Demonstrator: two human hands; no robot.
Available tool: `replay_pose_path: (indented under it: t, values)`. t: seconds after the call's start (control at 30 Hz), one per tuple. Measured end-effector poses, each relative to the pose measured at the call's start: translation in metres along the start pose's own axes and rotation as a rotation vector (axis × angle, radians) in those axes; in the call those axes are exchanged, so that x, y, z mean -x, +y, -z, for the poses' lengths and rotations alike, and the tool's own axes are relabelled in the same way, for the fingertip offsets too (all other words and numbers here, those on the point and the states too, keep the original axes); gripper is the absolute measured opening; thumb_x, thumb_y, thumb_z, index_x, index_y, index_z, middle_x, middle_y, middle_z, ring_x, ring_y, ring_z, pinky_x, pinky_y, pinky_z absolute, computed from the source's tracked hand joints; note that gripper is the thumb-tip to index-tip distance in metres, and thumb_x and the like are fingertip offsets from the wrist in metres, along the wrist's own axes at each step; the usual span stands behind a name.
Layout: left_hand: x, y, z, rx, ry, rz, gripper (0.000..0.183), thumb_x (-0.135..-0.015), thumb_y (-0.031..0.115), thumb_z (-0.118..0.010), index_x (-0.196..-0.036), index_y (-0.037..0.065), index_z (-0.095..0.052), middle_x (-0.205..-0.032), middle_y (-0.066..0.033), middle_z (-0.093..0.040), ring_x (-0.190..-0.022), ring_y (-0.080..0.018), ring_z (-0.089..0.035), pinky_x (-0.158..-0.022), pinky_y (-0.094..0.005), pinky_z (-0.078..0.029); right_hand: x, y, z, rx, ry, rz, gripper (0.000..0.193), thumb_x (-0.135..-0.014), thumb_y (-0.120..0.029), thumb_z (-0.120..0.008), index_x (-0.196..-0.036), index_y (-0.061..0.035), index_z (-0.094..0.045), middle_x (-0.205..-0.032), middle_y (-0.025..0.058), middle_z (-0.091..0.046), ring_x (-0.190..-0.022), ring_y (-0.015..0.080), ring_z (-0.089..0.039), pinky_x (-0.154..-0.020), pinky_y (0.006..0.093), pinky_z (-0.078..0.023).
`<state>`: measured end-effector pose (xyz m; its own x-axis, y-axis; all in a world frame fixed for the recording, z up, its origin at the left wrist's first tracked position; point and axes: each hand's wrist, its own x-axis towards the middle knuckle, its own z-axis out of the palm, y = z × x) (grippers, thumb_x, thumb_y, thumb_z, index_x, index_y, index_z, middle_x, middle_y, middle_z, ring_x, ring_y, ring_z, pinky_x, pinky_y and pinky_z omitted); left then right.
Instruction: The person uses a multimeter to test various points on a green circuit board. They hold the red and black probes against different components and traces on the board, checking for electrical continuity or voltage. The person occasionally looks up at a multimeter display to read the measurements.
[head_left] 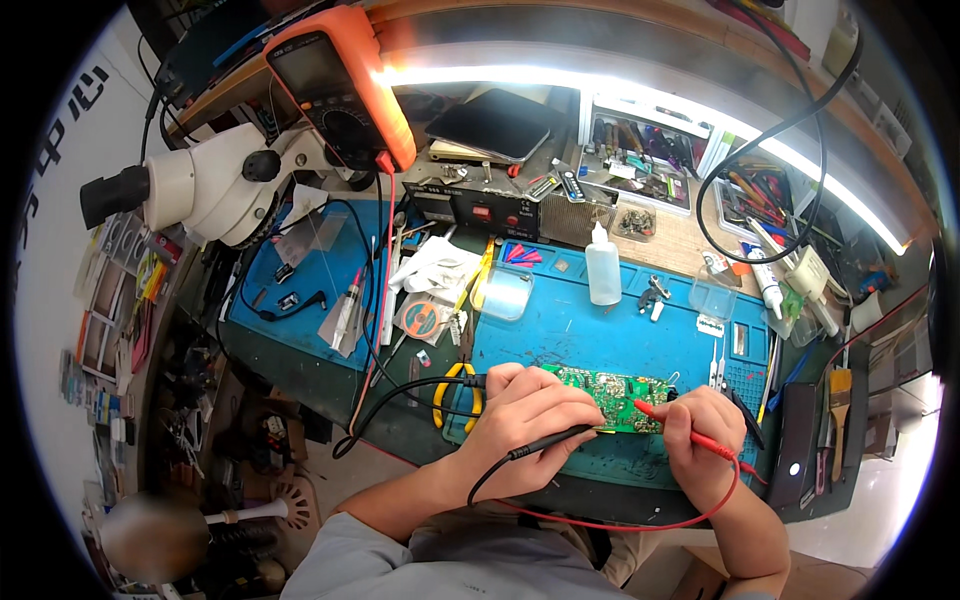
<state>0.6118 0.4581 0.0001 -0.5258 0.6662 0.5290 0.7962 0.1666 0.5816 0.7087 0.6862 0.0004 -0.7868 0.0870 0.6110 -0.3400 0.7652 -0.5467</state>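
Our green circuit board [625,402] lies on the blue mat [540,345] close in front of us: a slim rectangle, its face crowded with pale solder joints and tiny parts. Our left hand [525,425] covers its left end, fingers curled narrow about a matte black probe [550,441] with a ribbed neck. Our right hand [704,432] pinches a glossy red probe [715,447], its slender tip at the board's right half; whether it touches we cannot tell. Beyond stands a translucent, round-shouldered plastic bottle [603,272]; yellow-handled pliers [440,400] lie to our left.
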Motion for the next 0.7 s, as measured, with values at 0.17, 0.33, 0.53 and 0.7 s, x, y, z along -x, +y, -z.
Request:
replay_pose_path:
  t: [0.17, 0.33, 0.53, 0.7]
  values:
    - [-0.0007, 0.0002, -0.0001, 0.001, -0.003, 0.001, 0.023, -0.082, 0.011, -0.082, -0.102, 0.017, -0.074, -0.104, 0.0055, -0.073, -0.096, -0.0164, -0.062, -0.091, -0.0354, -0.034, -0.0004, 0.0001, 0.0006, 0.001, -0.007, 0.003, 0.015, -0.089, -0.002, -0.069, -0.075, -0.0032, -0.069, -0.066, 0.0071, -0.066, -0.054, 0.0231, -0.061, -0.052, 0.0341, -0.046]
    - [-0.001, 0.0006, 0.0005, -0.003, 0.0, -0.003, 0.022, -0.082, 0.012, -0.082, -0.103, 0.016, -0.074, -0.104, 0.0054, -0.073, -0.096, -0.0165, -0.062, -0.091, -0.0354, -0.034, 0.0002, 0.0, 0.0004, 0.002, -0.002, 0.007, 0.016, -0.09, -0.003, -0.069, -0.074, -0.0032, -0.068, -0.066, 0.007, -0.066, -0.054, 0.023, -0.061, -0.052, 0.0342, -0.046]
    - [-0.0003, 0.0005, 0.001, -0.005, -0.003, 0.0, 0.022, -0.083, 0.012, -0.082, -0.103, 0.016, -0.074, -0.104, 0.0054, -0.073, -0.096, -0.0165, -0.062, -0.091, -0.0354, -0.034, 0.0002, -0.0008, -0.0014, 0.002, 0.003, 0.01, 0.017, -0.09, -0.004, -0.07, -0.073, -0.003, -0.067, -0.065, 0.007, -0.064, -0.053, 0.0236, -0.06, -0.051, 0.0345, -0.045]
    - [-0.0004, 0.0, 0.002, -0.01, -0.005, 0.0, 0.023, -0.082, 0.012, -0.083, -0.103, 0.017, -0.075, -0.105, 0.0056, -0.074, -0.096, -0.0167, -0.062, -0.092, -0.0354, -0.034, 0.0006, -0.0009, -0.0026, -0.005, 0.017, 0.011, 0.018, -0.09, -0.003, -0.071, -0.073, -0.0028, -0.067, -0.065, 0.0071, -0.064, -0.053, 0.0238, -0.059, -0.051, 0.0349, -0.045]
